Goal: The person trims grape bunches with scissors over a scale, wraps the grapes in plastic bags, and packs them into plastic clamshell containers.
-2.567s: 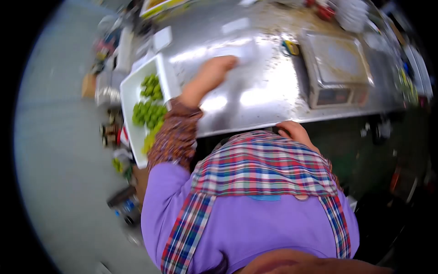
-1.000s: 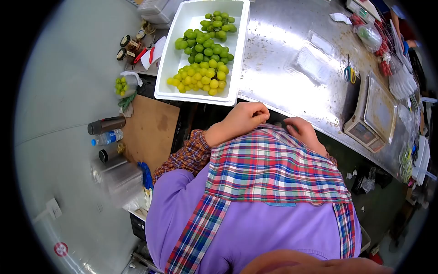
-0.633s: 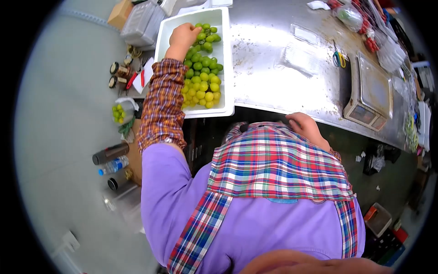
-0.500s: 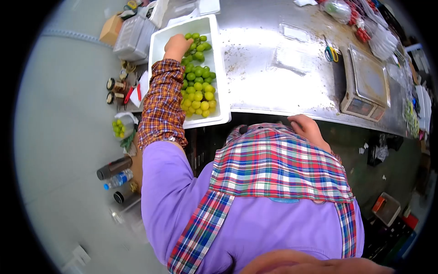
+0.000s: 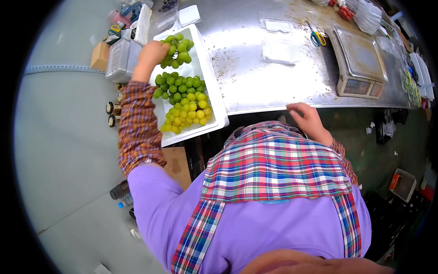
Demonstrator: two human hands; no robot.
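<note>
My left hand (image 5: 152, 55) is closed on a bunch of green grapes (image 5: 182, 47) at the far end of a white foam box (image 5: 219, 102). The bunch appears raised over the box, with my fingers gripping its left side. Nearer to me in the box lie more green grapes (image 5: 179, 86) and a bunch of yellow-green grapes (image 5: 186, 113). By the table's front edge hangs my right hand (image 5: 306, 120), holding nothing, its fingers loosely bent and apart.
A weighing scale (image 5: 360, 57) stands at the right of the metal table (image 5: 246, 86). Scissors (image 5: 316, 38) lie beside it, left of which are clear plastic containers (image 5: 278, 48). Stacked clear boxes (image 5: 122, 57) and jars (image 5: 112, 120) sit left of the foam box.
My left hand has lifted the green bunch apart from the other grapes. The foam box looks tilted differently as the view shifted. My right hand remains near the table edge.
</note>
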